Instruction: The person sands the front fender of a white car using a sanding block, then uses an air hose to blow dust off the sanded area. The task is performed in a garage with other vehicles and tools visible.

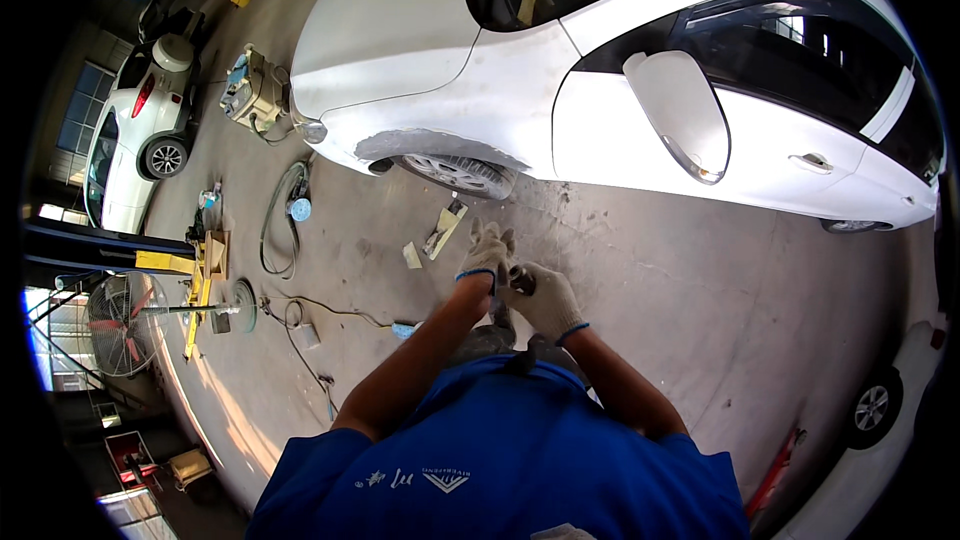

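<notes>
Both my hands wear pale knit gloves with blue cuffs and are close together in front of my waist. My left hand (482,254) points away from me, its fingers somewhat apart, and I see nothing in it. Beside it, my right hand (550,302) is closed round a short dark cylindrical object (522,281) whose kind I cannot make out. Past my hands stands a white car (420,50). A rough grey patch (400,143) runs along its wheel arch, above the front wheel (460,173).
Sheets of paper or card (443,228) lie on the floor near the wheel. A looped hose (270,240) with a blue disc, a beige machine (252,90), a yellow stand (205,285) and a large fan (125,325) are on the left. Another white car (135,150) stands beyond.
</notes>
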Tool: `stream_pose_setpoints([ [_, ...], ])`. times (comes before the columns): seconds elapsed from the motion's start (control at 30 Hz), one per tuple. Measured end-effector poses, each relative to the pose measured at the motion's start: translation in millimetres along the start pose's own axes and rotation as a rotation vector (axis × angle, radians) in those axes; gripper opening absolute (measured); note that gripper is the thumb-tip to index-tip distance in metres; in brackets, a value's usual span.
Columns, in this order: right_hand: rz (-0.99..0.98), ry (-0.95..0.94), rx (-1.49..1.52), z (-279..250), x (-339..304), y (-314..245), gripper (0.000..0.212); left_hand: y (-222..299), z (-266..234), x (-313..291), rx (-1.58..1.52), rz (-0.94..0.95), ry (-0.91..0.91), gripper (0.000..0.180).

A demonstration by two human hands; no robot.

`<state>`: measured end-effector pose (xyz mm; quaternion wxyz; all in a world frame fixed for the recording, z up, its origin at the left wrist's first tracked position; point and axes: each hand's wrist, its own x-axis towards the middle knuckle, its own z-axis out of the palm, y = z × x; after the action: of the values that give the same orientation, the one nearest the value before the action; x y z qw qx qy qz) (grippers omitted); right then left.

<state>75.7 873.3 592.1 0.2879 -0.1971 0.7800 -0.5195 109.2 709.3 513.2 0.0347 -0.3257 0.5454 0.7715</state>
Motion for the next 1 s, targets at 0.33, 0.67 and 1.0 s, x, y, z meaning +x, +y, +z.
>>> stream_pose_setpoints([
  [0.33, -0.147, -0.112, 0.110, 22.3, -11.3, 2.0, 0.014, 50.4, 8.5, 6.2, -0.138, 0.289, 0.136, 0.044],
  [0.67, -0.069, -0.068, 0.218, 9.3, -6.0, 3.9, 0.016, 38.5, 5.5, 15.1, 0.112, 0.072, -0.138, 0.042],
  [1.0, 0.106, -0.046, 0.771, -4.7, 23.3, 38.1, 0.023, 39.7, 10.1, -38.7, -0.078, -0.100, -0.608, 0.049],
])
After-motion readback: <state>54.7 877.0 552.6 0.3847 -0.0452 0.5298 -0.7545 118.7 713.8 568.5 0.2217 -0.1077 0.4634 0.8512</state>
